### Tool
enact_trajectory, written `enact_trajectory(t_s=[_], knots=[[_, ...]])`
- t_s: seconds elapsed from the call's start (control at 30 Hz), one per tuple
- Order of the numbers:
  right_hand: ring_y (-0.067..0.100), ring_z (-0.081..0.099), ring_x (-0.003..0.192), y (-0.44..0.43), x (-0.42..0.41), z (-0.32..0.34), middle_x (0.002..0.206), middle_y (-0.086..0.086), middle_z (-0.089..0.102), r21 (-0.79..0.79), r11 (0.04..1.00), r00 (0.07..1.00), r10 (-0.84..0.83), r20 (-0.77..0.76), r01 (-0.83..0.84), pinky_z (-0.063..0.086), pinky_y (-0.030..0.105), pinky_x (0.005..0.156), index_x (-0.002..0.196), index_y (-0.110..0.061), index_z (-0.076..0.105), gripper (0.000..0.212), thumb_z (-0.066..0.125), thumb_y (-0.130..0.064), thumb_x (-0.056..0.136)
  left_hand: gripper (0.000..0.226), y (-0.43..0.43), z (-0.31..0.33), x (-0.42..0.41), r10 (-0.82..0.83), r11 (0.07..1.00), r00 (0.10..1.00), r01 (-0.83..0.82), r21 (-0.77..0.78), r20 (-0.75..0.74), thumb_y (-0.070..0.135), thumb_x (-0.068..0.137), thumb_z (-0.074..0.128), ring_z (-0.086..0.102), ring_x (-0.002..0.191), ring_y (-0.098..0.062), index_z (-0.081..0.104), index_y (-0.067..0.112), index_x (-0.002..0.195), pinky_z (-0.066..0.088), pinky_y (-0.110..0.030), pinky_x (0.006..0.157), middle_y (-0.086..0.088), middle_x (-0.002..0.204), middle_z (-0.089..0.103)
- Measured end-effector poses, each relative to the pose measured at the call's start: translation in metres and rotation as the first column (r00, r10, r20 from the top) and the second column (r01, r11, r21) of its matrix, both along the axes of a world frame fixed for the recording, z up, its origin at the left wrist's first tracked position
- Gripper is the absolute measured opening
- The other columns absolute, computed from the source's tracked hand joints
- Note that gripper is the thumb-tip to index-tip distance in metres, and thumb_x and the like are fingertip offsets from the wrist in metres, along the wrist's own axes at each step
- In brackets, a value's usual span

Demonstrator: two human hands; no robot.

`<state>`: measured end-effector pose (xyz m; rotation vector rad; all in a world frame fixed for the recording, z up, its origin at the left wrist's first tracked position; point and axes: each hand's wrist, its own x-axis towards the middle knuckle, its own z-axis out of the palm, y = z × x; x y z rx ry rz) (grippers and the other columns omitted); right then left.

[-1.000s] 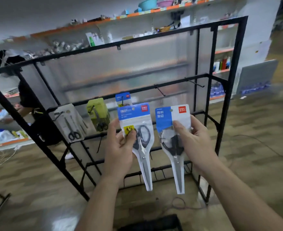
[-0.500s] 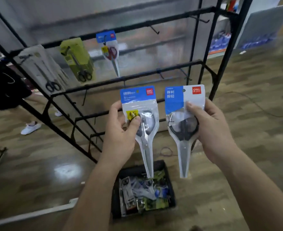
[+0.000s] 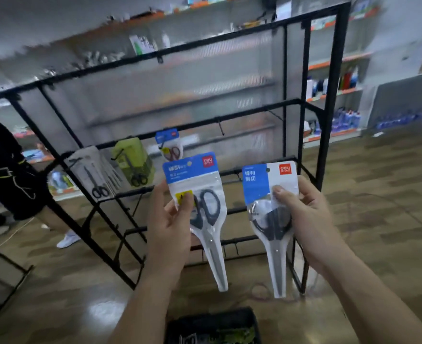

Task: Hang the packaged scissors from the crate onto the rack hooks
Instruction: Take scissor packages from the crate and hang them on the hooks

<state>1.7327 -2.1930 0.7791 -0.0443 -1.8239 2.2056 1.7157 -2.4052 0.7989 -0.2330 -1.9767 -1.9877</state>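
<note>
at centre frame, before the rack (image 3: 331, 95), mid-carry: pinching one scissors pack (image 3: 191, 170) in the left hand (image 3: 172, 227), a second pack (image 3: 269, 180) in the right hand (image 3: 309, 219). next, likely threading a hole onto the bare hook (image 3: 221, 127) above.

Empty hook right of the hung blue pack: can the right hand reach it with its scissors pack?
Probably yes. The right hand grips its scissors pack below and in front of the empty hook; the hook is bare and nothing stands between them.
</note>
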Motion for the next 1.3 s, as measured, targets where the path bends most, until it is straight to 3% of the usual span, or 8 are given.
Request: enact_trajectory(t_s=[0.1, 0.23, 0.4, 0.5, 0.7, 0.9, 1.1, 1.3], knots=[[0.035, 0.07, 0.074, 0.009, -0.011, 0.002, 0.092, 0.017, 0.076, 0.015, 0.999, 0.999, -0.03, 0.019, 0.03, 0.052, 0.042, 0.067, 0.103, -0.013, 0.07, 0.014, 0.056, -0.011, 0.103, 0.028, 0.011, -0.004, -0.012, 0.016, 0.999, 0.998, -0.018, 0.045, 0.057, 0.015, 0.105, 0.057, 0.075, 0.092, -0.017, 0.063, 0.043, 0.104, 0.056, -0.024, 0.066, 0.002, 0.103, 0.078], [0.024, 0.072, 0.078, 0.009, -0.03, -0.008, 0.095, 0.013, 0.078, 0.01, 0.998, 0.997, -0.061, 0.042, 0.061, 0.053, 0.037, 0.069, 0.105, -0.012, 0.071, 0.016, 0.056, -0.009, 0.102, 0.014, 0.02, -0.01, -0.042, 0.007, 0.994, 0.995, -0.018, 0.109, 0.097, 0.019, 0.105, 0.058, 0.072, 0.074, -0.013, 0.055, 0.022, 0.091, 0.056, -0.025, 0.062, 0.004, 0.082, 0.075], [0.014, 0.072, 0.072, -0.003, -0.059, -0.006, 0.09, 0.004, 0.078, -0.023, 0.986, 0.985, -0.163, 0.051, 0.164, 0.054, 0.021, 0.057, 0.107, -0.01, 0.07, 0.017, 0.055, -0.005, 0.102, 0.01, 0.012, -0.015, -0.093, -0.077, 0.993, 0.986, 0.064, 0.094, 0.149, 0.019, 0.105, 0.057, 0.074, 0.083, -0.022, 0.059, 0.025, 0.096, 0.06, -0.035, 0.071, -0.001, 0.089, 0.076], [0.011, 0.067, 0.059, 0.0, -0.076, -0.002, 0.077, -0.001, 0.075, 0.05, 0.965, 0.965, -0.26, 0.032, 0.258, 0.049, 0.021, 0.051, 0.097, -0.016, 0.071, 0.017, 0.056, -0.008, 0.101, 0.012, 0.012, -0.016, -0.125, -0.079, 0.995, 0.985, 0.069, 0.075, 0.154, 0.013, 0.102, 0.055, 0.07, 0.072, -0.017, 0.058, 0.022, 0.095, 0.055, -0.032, 0.063, 0.004, 0.08, 0.073], [0.014, 0.074, 0.075, 0.018, -0.112, -0.008, 0.09, 0.004, 0.079, 0.072, 0.939, 0.94, -0.339, 0.031, 0.336, 0.055, 0.023, 0.059, 0.106, -0.015, 0.073, 0.014, 0.06, -0.019, 0.102, 0.006, 0.04, -0.021, -0.176, -0.141, 0.988, 0.971, 0.127, 0.083, 0.194, 0.024, 0.106, 0.057, 0.075, 0.073, -0.01, 0.056, 0.022, 0.101, 0.058, -0.022, 0.059, 0.009, 0.088, 0.078], [0.019, 0.077, 0.082, 0.059, -0.18, -0.02, 0.09, 0.004, 0.079, 0.062, 0.935, 0.933, -0.353, 0.066, 0.349, 0.06, 0.034, 0.067, 0.101, -0.014, 0.07, 0.021, 0.065, -0.035, 0.098, 0.011, 0.077, -0.034, -0.237, -0.094, 0.993, 0.977, 0.077, 0.092, 0.19, 0.032, 0.105, 0.056, 0.077, 0.081, -0.018, 0.052, 0.025, 0.098, 0.062, -0.032, 0.064, 0.004, 0.091, 0.078], [0.015, 0.077, 0.079, 0.112, -0.258, -0.025, 0.087, 0.002, 0.078, 0.035, 0.949, 0.947, -0.316, 0.061, 0.314, 0.061, 0.029, 0.059, 0.095, -0.017, 0.07, 0.015, 0.065, -0.031, 0.099, 0.011, 0.104, -0.05, -0.291, 0.025, 0.992, 0.978, -0.05, 0.114, 0.207, 0.033, 0.104, 0.056, 0.077, 0.083, -0.022, 0.054, 0.024, 0.098, 0.062, -0.037, 0.07, -0.001, 0.093, 0.078], [0.013, 0.074, 0.074, 0.141, -0.313, -0.035, 0.08, 0.0, 0.075, 0.004, 0.942, 0.942, -0.336, 0.013, 0.336, 0.059, 0.026, 0.059, 0.096, -0.011, 0.071, 0.014, 0.067, -0.024, 0.098, 0.01, 0.121, -0.057, -0.317, 0.121, 0.986, 0.982, -0.136, 0.099, 0.145, 0.026, 0.104, 0.057, 0.074, 0.077, -0.013, 0.053, 0.022, 0.096, 0.059, -0.026, 0.063, 0.005, 0.084, 0.075]])
